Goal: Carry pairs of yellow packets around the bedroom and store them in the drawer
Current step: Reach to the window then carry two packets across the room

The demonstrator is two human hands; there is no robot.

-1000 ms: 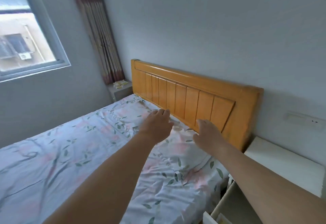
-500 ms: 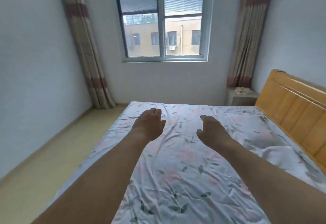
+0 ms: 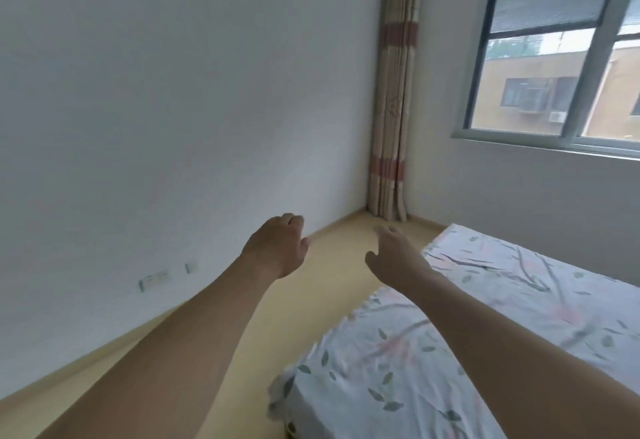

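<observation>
White wall with sockets [image 3: 154, 279] low down, left hand [image 3: 277, 248] raised over the yellow floor [image 3: 332, 265], fingers loosely curled, holding nothing, right hand [image 3: 394, 258] relaxed and empty beside the floral bed [image 3: 485, 352], striped curtain [image 3: 393, 92], window [image 3: 561, 47], yellow packets out of view

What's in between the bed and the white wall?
In the head view, only a bare strip of yellowish floor runs between the bed and the wall.

Both forearms are bare up to the frame edge, with no sleeve. The left hand [image 3: 277, 248] and right hand [image 3: 394, 258] are bare too.
</observation>
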